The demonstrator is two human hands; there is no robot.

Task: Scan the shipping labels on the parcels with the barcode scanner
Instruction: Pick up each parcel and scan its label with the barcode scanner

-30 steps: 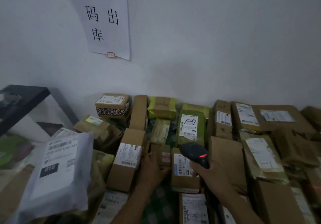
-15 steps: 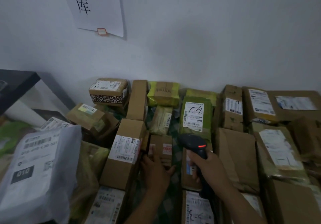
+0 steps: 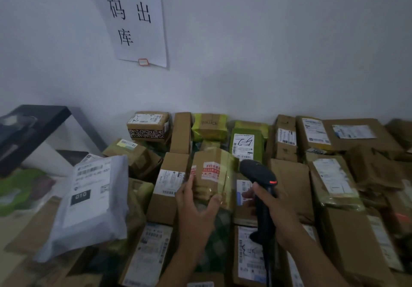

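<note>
Up off the parcel pile (image 3: 289, 186) comes the small brown taped cardboard box (image 3: 207, 191), gripped by the left hand (image 3: 196, 208), with the black handheld barcode scanner (image 3: 256, 170) clutched in the right hand (image 3: 278, 215) just beside it. Only red-and-white stickers (image 3: 210, 170) show, so a turn looks needed before scanning.

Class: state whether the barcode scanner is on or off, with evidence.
Likely on: a red light glows on the barcode scanner gripped by the right hand.
</note>
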